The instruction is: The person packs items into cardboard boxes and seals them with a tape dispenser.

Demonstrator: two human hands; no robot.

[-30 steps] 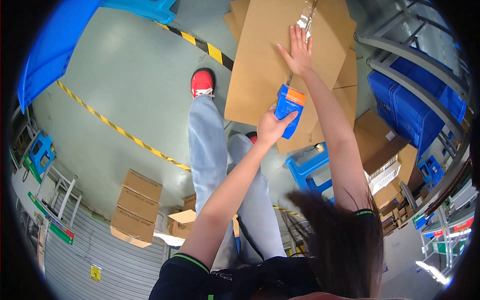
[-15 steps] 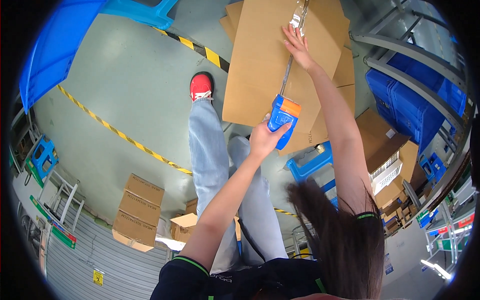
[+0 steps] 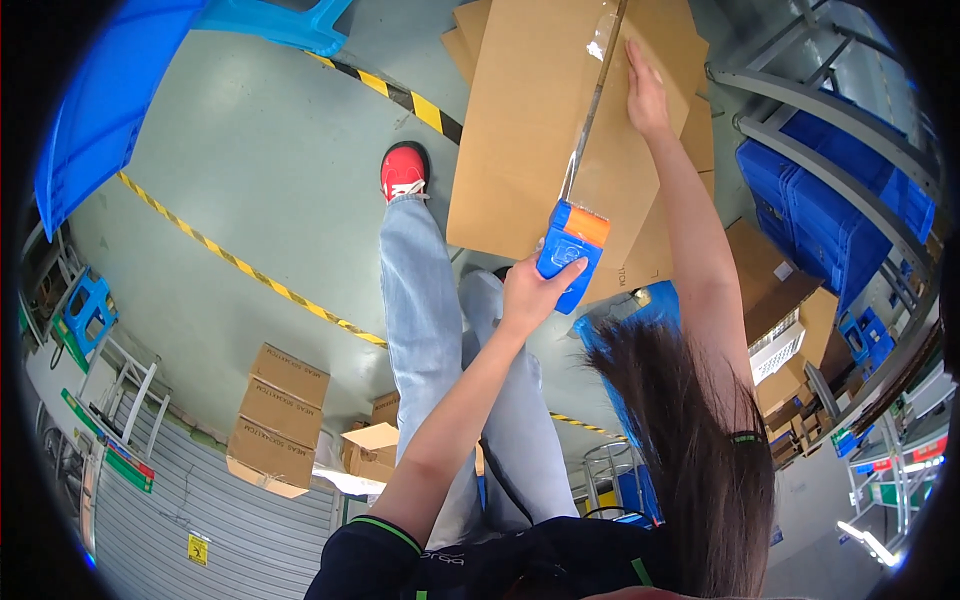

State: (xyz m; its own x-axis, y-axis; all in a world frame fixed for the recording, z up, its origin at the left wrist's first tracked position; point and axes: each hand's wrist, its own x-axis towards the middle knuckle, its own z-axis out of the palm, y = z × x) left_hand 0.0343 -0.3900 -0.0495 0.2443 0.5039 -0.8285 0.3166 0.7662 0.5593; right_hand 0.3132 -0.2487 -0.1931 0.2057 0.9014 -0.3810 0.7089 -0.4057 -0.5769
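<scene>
A blue and orange tape dispenser (image 3: 570, 262) sits at the near end of the seam of a large brown carton (image 3: 515, 120), its orange part toward the carton. A clear tape strip (image 3: 583, 140) runs along the seam to the dispenser. The left hand (image 3: 535, 292) has its grip clamped on the dispenser's body, the thumb lying across the blue face.

Compared with a second ago, the dispenser is nearer the person's legs, a longer stretch of the seam shows beyond it, and the right hand (image 3: 648, 95) has shifted from the seam to the carton's right side. The right grip is unclosed and holds nothing, its fingers extended and close together; whether it presses on the cardboard, one cannot tell.

More flat cardboard (image 3: 697, 135) shows from beneath the carton's right side. Left of the carton, a red shoe (image 3: 404, 170) stands on the grey floor (image 3: 270, 150), near the black and yellow floor tape (image 3: 428, 112). Farther right, blue crates (image 3: 820, 215) stand behind a curved-looking metal rack (image 3: 830, 170).
</scene>
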